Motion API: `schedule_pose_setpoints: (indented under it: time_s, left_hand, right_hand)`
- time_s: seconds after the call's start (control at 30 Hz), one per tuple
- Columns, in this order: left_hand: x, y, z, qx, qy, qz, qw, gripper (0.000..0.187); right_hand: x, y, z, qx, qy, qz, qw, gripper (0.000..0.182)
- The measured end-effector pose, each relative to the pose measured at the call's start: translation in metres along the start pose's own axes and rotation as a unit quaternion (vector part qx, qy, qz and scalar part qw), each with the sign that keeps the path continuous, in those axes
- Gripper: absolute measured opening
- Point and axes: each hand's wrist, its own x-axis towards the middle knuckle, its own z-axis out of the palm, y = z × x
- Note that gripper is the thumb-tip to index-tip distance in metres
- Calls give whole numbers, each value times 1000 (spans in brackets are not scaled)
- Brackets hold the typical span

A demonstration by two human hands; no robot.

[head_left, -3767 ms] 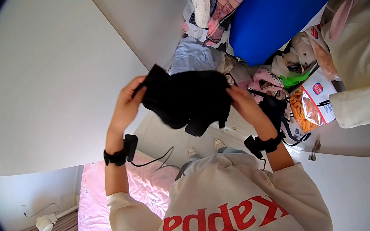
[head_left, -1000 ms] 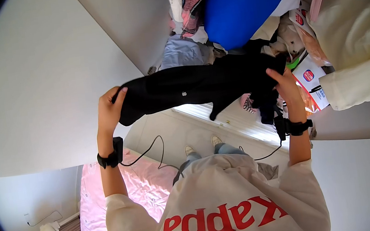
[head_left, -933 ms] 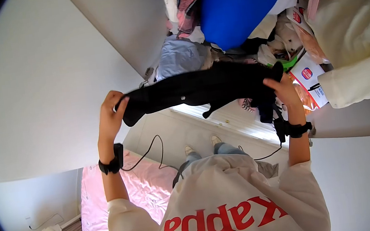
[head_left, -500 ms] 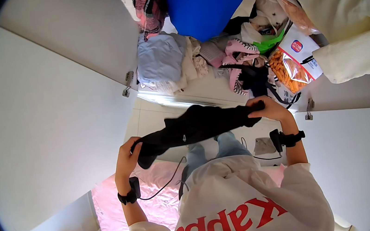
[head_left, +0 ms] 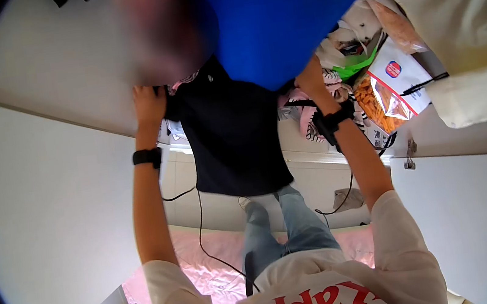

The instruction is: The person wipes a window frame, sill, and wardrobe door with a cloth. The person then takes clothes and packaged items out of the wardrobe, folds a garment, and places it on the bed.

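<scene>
A black garment [head_left: 235,134] hangs full length between the person's hands, in front of an open storage space. It has just gone from being stretched sideways to dropping straight down, so its broad body and lower edge now show. The left hand [head_left: 150,106] is closed on its upper left side; the right hand [head_left: 311,81] grips its upper right side, fingertips partly hidden. Both wrists wear black bands.

Beyond the garment, a large blue cloth [head_left: 275,18] overlaps its top right, beside a blurred pinkish hanging item [head_left: 160,34]. To the right are a bag of orange snacks [head_left: 375,104] and a cream garment [head_left: 457,44]. Below are jeans [head_left: 302,221] and pink bedding [head_left: 197,247].

"Kappa" reads upside down in red on the person's pale top [head_left: 307,263]. The snack bag has a red-and-blue badge, its wording too small to read, as is the small white mark on the black garment
</scene>
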Motion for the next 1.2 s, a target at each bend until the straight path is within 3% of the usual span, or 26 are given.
schedule_pose_setpoints:
  time_s: [0.03,0.1,0.23,0.3,0.4,0.5,0.6,0.7,0.77,0.83,0.87,0.97,1.07,1.17,1.2]
  left_hand:
    - [-4,5,17,-15,1,-34,999,42]
    - [-47,35,45,-11,61,-38,997,53]
    - [-166,37,91,-43,14,-69,997,67]
    - [-218,24,110,-121,-12,-142,982,68]
    - [-262,2,135,-210,-41,-219,952,73]
    - [-271,-15,157,-332,-106,-232,908,71]
    - [-270,-17,169,-397,-50,-232,887,67]
    - [-274,-38,175,-424,-80,-315,845,55]
    - [-278,-48,176,-533,-138,-345,760,39]
    - [-267,-33,152,-608,-181,-357,685,24]
    - [-271,-41,149,-496,-254,-301,774,21]
    - [-280,-41,143,-494,-223,-268,796,22]
    - [-294,-48,124,-590,-243,-358,682,26]
    - [-295,-29,78,-700,-186,-415,551,28]
    - [-293,-21,59,-674,-178,-429,575,27]
  right_hand:
    - [-5,8,20,-33,34,-27,999,57]
    - [-43,34,55,-27,-49,-5,998,60]
    - [-160,21,62,-24,-55,-31,998,59]
    - [-214,15,59,-42,-118,4,992,57]
    - [-257,11,64,-62,-149,21,987,55]
    - [-273,8,73,-44,-113,54,991,53]
    - [-298,2,79,29,-47,123,991,47]
    - [-318,-3,80,67,-1,203,977,42]
    - [-328,-1,87,71,8,267,961,42]
    - [-330,18,96,44,1,253,966,44]
    - [-334,25,99,31,-3,249,968,45]
    - [-335,20,98,58,2,268,962,37]
    - [-345,17,94,111,-114,405,900,24]
    - [-345,30,104,135,-42,306,941,20]
    - [-342,32,101,149,-93,344,922,20]
